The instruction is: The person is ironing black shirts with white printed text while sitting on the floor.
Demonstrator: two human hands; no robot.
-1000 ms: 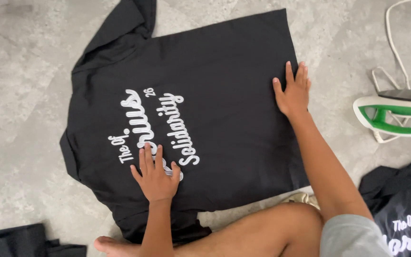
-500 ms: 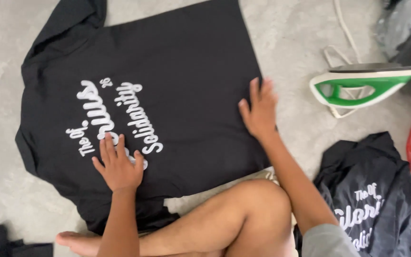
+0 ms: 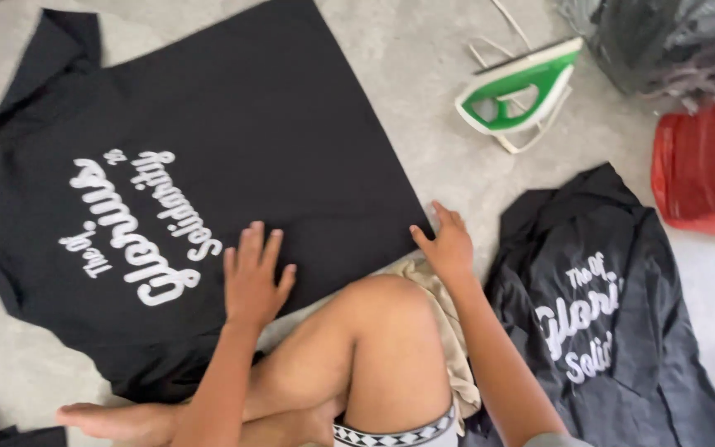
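Observation:
A black T-shirt (image 3: 233, 141) with white printed lettering lies spread flat on the grey floor. My left hand (image 3: 254, 277) rests palm down on its lower part, fingers apart, just right of the lettering. At the shirt's lower right corner my right hand (image 3: 447, 242) lies flat, its fingers touching the edge of the fabric. Neither hand grips anything. My bent knee (image 3: 382, 331) sits between the two arms, close to the shirt's hem.
A green and white iron (image 3: 519, 93) stands on the floor at the upper right, its cord trailing away. A second black printed shirt (image 3: 606, 314) lies crumpled at the right. A red plastic bag (image 3: 705, 165) and a dark bag (image 3: 664, 41) sit at the far right.
The view has swung right, so the shirt and iron sit further left. My right hand has slid down the shirt's right edge to its lower corner. My left hand stays pressed on the fabric.

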